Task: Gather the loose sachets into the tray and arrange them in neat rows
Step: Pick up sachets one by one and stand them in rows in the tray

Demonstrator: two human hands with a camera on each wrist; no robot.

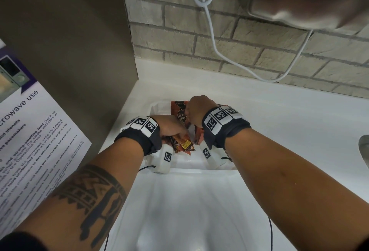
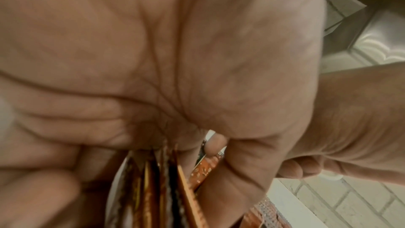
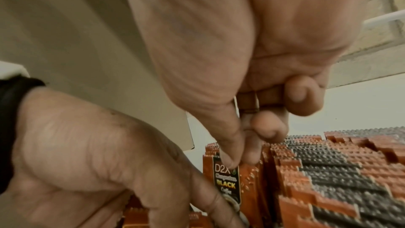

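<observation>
Left grip (image 1: pixel 172 128) clamps a fanned bunch of sachets (image 1: pixel 182 143) at the near end of the white tray (image 1: pixel 186 163) on my counter (image 1: pixel 279 130). Right grip (image 1: pixel 196 110) pinches one D2X sachet (image 3: pixel 228 182) upright; beyond it, sachets stand in rows (image 3: pixel 333 176).

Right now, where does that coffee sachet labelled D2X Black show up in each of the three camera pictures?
Head: D2X Black coffee sachet stands in the white tray, centre, between both hands.
Left wrist: sachet edges show at the bottom, but I cannot tell which is this one.
Right wrist: lower centre, pinched at its top by the right hand.
Shared landmark: the brick wall, also at each wrist picture's right edge.
</observation>
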